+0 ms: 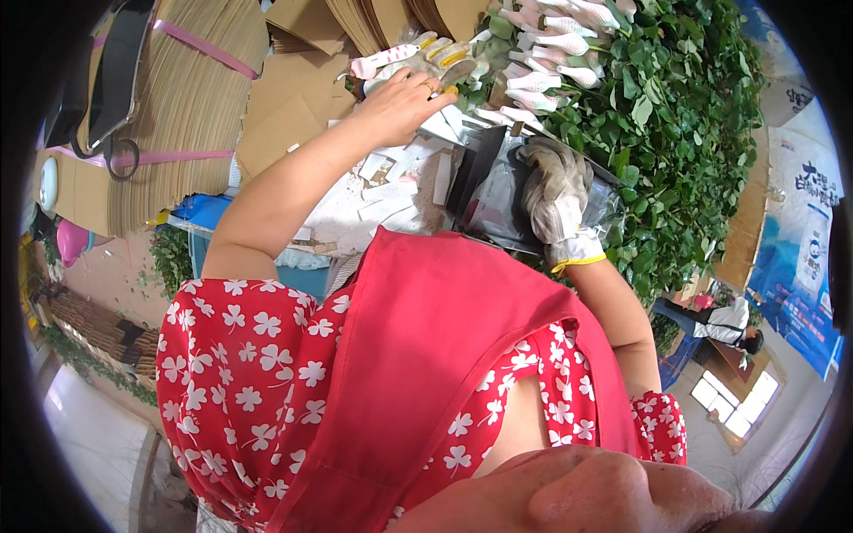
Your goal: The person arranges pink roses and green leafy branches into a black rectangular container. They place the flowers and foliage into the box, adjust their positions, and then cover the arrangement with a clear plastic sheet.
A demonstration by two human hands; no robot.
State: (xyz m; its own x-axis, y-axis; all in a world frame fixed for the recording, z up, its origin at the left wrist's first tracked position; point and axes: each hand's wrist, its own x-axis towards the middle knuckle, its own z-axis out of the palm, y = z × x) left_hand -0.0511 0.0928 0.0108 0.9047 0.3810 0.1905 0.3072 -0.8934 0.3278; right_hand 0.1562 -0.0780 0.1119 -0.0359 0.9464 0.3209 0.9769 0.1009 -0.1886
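Note:
My left hand (406, 106), bare with a ring on one finger, reaches over the worktop at the top centre. Its fingertips are beside a small yellow object (450, 90) and a worn work glove (443, 56); whether it grips anything is unclear. A pink-and-white patterned handle (386, 61) lies just beyond the fingers. My right hand (556, 193) wears a dirty white glove with a yellow cuff edge. It rests over a black open box (496, 180) holding clear plastic packaging (496, 210); its fingertips are partly hidden. White strips (390, 190) lie scattered between my hands.
Flower heads in white netting sleeves (563, 43) lie beyond the box, with dense leafy stems (680, 133) at right. Cardboard sheets (180, 113), bundled with pink straps, stand at left beside a dark device (120, 73). Another person (726, 323) is far off at right.

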